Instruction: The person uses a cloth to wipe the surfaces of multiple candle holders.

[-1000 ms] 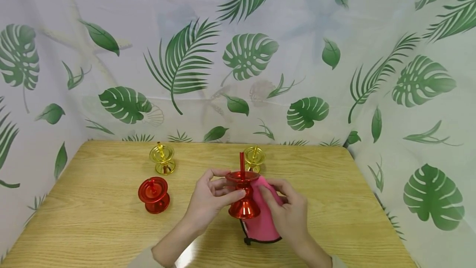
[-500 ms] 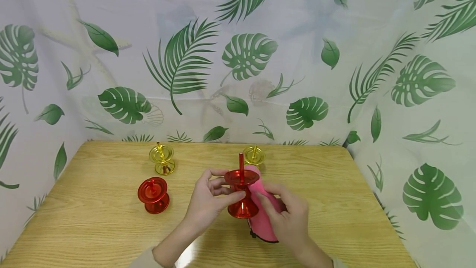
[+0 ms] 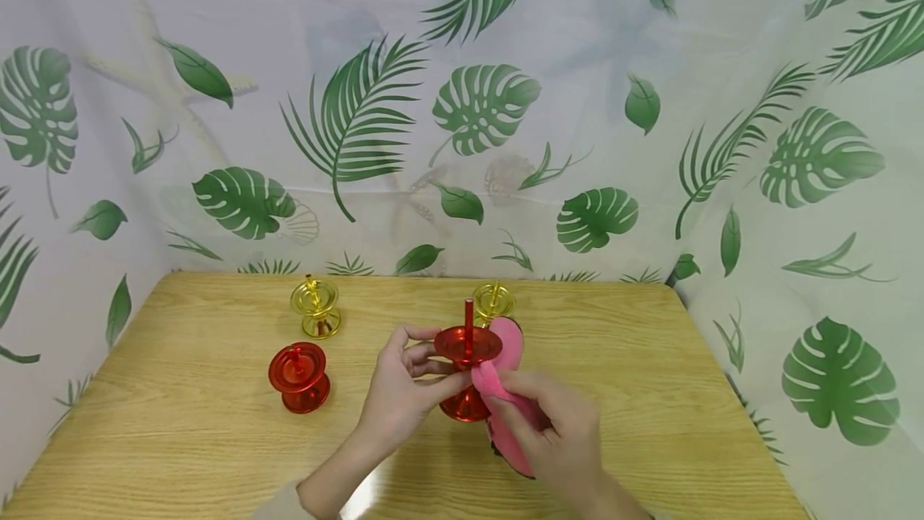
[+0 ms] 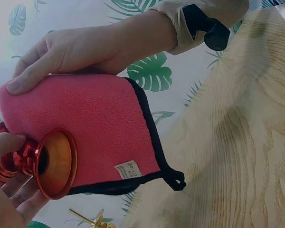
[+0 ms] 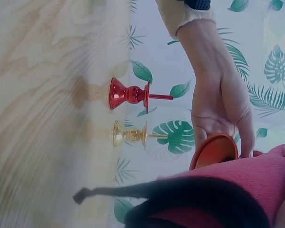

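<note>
My left hand (image 3: 404, 392) grips a shiny red candle holder (image 3: 468, 341) by its waist, above the table. Its dish and upright spike face up. Pressed against the holder's right side is a pink cloth (image 3: 508, 337), pinched by my right hand (image 3: 559, 428) between thumb and fingers. In the left wrist view, the cloth (image 4: 95, 118) hangs behind the hollow base of the candle holder (image 4: 57, 164), showing a black border, corner loop and small white label. From the right wrist, the cloth (image 5: 247, 178) covers most of the holder.
A second red candle holder (image 3: 299, 375) stands on the wooden table (image 3: 180, 432) to the left. Behind it is a gold candle holder (image 3: 318, 307). Another gold candle holder (image 3: 494, 301) stands behind the cloth, partly hidden. Leaf-patterned fabric (image 3: 462, 223) encloses the table's back and sides.
The right hand has worked the cloth along the candle holder, and the cloth now bunches over its waist with one edge standing up behind. The holder has shifted slightly left in the left hand.
</note>
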The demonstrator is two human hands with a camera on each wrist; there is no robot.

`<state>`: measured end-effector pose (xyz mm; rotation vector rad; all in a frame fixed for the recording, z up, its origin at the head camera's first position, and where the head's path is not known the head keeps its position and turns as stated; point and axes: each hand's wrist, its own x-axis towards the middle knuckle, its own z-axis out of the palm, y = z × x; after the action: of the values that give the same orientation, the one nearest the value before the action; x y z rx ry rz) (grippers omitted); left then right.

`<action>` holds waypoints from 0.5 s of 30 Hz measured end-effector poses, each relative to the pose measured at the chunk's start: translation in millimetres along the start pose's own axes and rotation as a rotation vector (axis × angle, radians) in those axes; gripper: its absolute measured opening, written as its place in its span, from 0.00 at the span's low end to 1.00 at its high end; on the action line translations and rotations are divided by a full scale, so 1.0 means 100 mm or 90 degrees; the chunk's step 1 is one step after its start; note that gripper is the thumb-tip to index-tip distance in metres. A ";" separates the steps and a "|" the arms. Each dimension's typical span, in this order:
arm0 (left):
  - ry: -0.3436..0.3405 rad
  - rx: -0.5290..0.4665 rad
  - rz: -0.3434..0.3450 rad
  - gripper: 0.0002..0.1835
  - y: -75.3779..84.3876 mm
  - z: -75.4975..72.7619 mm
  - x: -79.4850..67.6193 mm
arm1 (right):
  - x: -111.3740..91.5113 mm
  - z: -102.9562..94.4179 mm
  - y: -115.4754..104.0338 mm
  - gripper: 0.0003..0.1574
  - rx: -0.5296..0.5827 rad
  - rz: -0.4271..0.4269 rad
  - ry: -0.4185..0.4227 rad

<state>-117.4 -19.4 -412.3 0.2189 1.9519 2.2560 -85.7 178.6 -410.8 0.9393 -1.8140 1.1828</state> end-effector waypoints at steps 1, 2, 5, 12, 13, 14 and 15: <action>0.002 -0.002 -0.002 0.32 -0.01 0.00 0.00 | 0.00 0.01 0.00 0.13 0.003 -0.018 0.002; 0.003 -0.004 -0.005 0.32 -0.01 0.01 0.01 | 0.00 0.02 0.00 0.13 0.008 -0.033 0.005; 0.000 -0.010 -0.011 0.32 -0.02 0.01 0.01 | -0.01 0.04 0.01 0.14 0.010 -0.049 0.014; -0.015 -0.029 -0.029 0.32 0.00 0.00 -0.02 | -0.04 -0.01 0.05 0.17 -0.033 0.017 0.025; -0.019 -0.035 -0.032 0.32 0.01 0.00 -0.02 | -0.04 -0.02 0.06 0.15 -0.042 0.036 0.023; -0.021 -0.039 -0.036 0.32 0.01 0.00 -0.03 | -0.05 -0.03 0.07 0.12 -0.044 0.058 0.019; -0.024 -0.042 -0.039 0.32 0.02 0.00 -0.03 | -0.05 -0.04 0.08 0.08 -0.041 0.077 0.017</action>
<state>-114.2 -20.6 -410.7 0.1895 1.8363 2.2576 -90.1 185.4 -417.4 0.7826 -1.8995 1.1966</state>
